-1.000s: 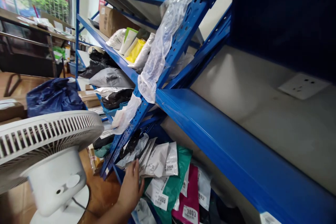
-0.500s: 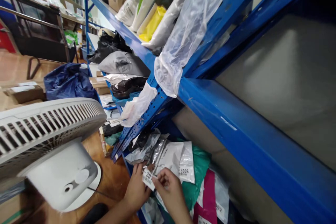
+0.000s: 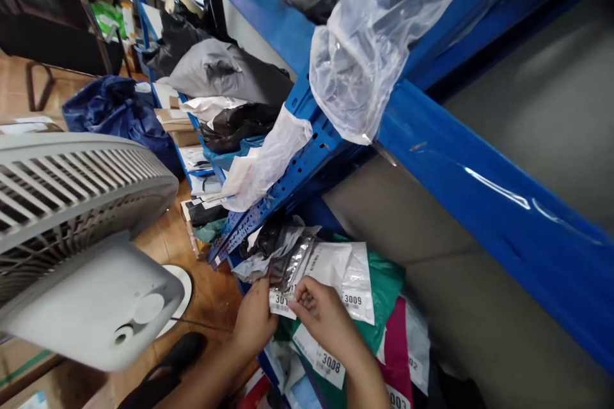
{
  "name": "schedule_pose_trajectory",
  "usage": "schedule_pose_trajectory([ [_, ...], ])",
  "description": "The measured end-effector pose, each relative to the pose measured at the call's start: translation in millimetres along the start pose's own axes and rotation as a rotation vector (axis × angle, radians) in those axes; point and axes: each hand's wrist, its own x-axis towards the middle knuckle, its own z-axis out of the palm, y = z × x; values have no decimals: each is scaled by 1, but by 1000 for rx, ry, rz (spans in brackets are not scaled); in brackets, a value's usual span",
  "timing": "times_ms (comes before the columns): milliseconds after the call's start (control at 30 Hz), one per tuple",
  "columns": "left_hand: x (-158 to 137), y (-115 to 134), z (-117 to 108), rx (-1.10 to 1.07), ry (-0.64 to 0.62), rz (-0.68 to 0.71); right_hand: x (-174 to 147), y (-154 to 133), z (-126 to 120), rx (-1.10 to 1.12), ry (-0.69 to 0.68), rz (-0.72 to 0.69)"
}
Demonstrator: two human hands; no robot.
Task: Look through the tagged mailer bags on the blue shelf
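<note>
A white number label (image 3: 282,304) reading "301" plus a hidden digit spans the gap between my two hands, low on the shelf. My right hand (image 3: 322,314) pinches the label's right edge between thumb and fingers. My left hand (image 3: 258,314) is closed at the label's left side, on the near edge of a shiny grey plastic parcel bag (image 3: 293,266); its fingertips are partly hidden. Just right of the hands lies a white parcel bag (image 3: 357,275) marked 3009. Beneath them is a green parcel bag (image 3: 386,281) with a 3008 label (image 3: 320,355).
A blue metal rack (image 3: 480,204) slants across the right, with a clear plastic bag (image 3: 359,70) hanging from its joint. A large white fan (image 3: 91,294) stands at the left. Magenta parcels (image 3: 397,345) lie at lower right; more parcels (image 3: 225,73) fill shelves behind.
The view has shifted, bringing the hands closer to the parcels. The tilted label is now lower and flatter against the grey parcel bag, and the 3008 label has come into sight.
</note>
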Motion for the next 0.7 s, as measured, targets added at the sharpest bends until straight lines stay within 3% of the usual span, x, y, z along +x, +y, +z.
schedule_pose_trajectory([
  [200,0,-1,0,-45,41,42,26,2,8,-141,-102,-199],
  [467,0,-6,0,13,19,42,38,11,11,-125,-103,-28],
  [700,1,-19,-3,-13,23,54,40,17,8,-19,-81,8],
])
